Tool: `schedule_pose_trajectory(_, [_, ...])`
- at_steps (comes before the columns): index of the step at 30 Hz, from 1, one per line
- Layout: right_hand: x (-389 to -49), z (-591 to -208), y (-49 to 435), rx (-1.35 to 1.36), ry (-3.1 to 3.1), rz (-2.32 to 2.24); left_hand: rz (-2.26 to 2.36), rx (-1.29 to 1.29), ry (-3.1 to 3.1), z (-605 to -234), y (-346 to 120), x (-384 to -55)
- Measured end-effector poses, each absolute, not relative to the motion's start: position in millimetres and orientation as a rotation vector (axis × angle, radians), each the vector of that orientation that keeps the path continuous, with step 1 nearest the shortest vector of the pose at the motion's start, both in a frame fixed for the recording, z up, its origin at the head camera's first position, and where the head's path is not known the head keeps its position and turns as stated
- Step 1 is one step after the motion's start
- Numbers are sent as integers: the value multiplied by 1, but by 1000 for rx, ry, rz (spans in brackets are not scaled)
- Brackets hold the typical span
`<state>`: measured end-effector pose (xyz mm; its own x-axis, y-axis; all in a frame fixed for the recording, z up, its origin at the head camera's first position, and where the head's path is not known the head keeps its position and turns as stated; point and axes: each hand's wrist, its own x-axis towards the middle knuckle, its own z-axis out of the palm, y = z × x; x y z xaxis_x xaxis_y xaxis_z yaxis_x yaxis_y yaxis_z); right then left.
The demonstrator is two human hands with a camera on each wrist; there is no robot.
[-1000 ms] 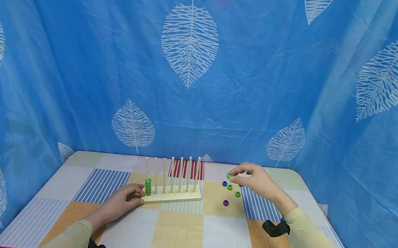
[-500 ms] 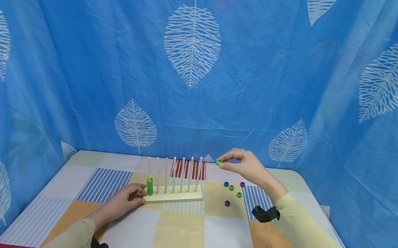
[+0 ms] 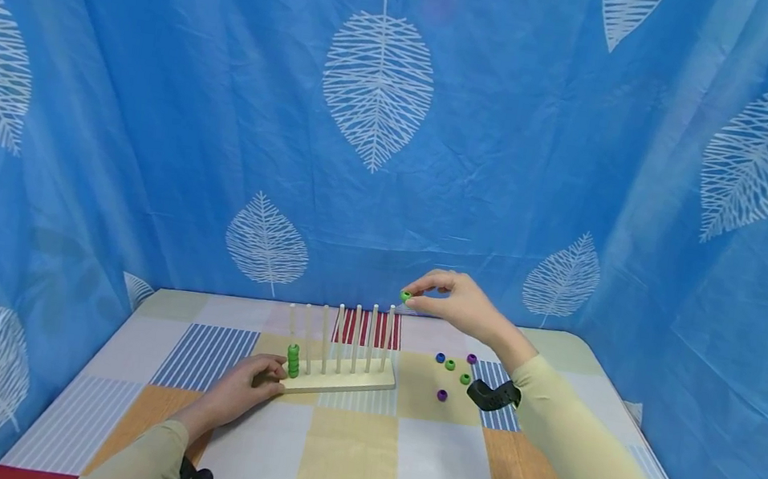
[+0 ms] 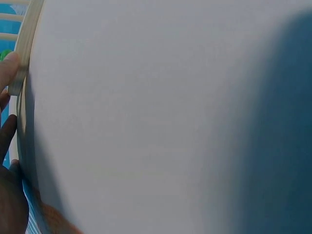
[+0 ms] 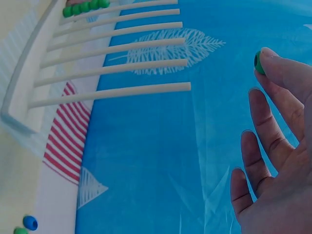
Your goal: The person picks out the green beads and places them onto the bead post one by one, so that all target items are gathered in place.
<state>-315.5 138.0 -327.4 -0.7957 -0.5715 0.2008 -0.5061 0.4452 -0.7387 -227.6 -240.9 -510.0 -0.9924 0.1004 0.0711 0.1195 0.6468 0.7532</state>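
Between thumb and index finger my right hand point(image 3: 464, 307) pinches a green bead point(image 5: 258, 63); its other fingers are spread and loosely bent. The bead is in the air just right of the rightmost peg, near the height of its top. My left hand point(image 3: 240, 389) grips the left end of a pale wooden peg rack point(image 3: 351, 382), with the thumb at the front edge. Several upright pegs stand in a row on the rack. The leftmost peg carries a stack of several green beads point(image 3: 293, 362); the other pegs are bare. The left wrist view mostly shows tablecloth.
Loose beads lie right of the rack: a blue bead point(image 3: 440, 358), two green ones, including a green bead point(image 3: 465, 379), a purple bead point(image 3: 442, 395) and another purple bead point(image 3: 472, 359). A patchwork cloth point(image 3: 347, 461) covers the table. Blue curtains point(image 3: 481, 163) hang behind and at the sides.
My right hand has lifted the green bead from above the loose beads and carried it up and left towards the rack. My left hand keeps its place on the rack.
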Motion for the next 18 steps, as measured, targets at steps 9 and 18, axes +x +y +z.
schedule_pose_trajectory(9, [-323, -318, 119, -998, 2571, -1314, -1304, -189, -2824, -510, -239, -228])
schedule_pose_trajectory(18, [-329, -306, 97, -1041, 2530, -1352, -1308, -186, -2819, -511, -241, -228])
